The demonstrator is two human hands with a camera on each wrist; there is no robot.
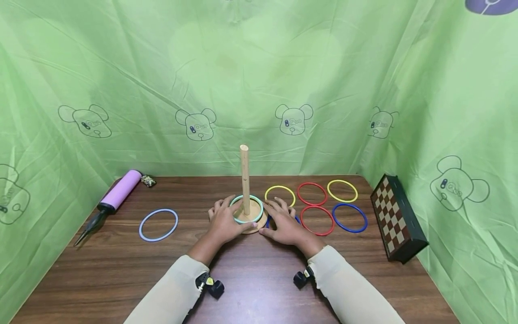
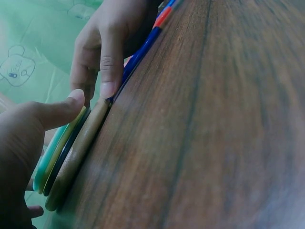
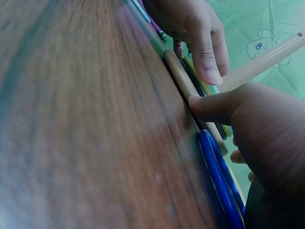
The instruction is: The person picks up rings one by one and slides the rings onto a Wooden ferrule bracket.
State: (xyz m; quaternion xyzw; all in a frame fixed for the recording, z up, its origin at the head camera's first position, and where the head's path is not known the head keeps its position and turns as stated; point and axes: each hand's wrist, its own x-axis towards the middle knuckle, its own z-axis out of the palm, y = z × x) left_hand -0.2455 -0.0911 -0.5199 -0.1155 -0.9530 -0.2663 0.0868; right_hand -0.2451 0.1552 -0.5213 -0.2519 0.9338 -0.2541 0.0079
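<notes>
A wooden peg stand (image 1: 245,180) rises from a round base (image 3: 178,71). Low around the peg lie stacked rings: a teal ring (image 1: 261,204) on top, then a yellow ring (image 2: 69,129) and a dark ring (image 2: 66,152) in the left wrist view. My left hand (image 1: 226,220) holds the teal ring's left side, thumb at the near rim and fingers round the far side. On the right, my right hand (image 1: 285,225) has its thumb against the base's edge and loosely bent fingers beside the stack. A blue ring (image 3: 214,171) lies partly hidden beneath that hand.
Right of the stand lie red rings (image 1: 317,220), yellow rings (image 1: 342,191) and another blue ring (image 1: 350,218). At left are a light blue ring (image 1: 158,225) and a purple hand pump (image 1: 121,189). A checkered board box (image 1: 398,218) stands at the right edge.
</notes>
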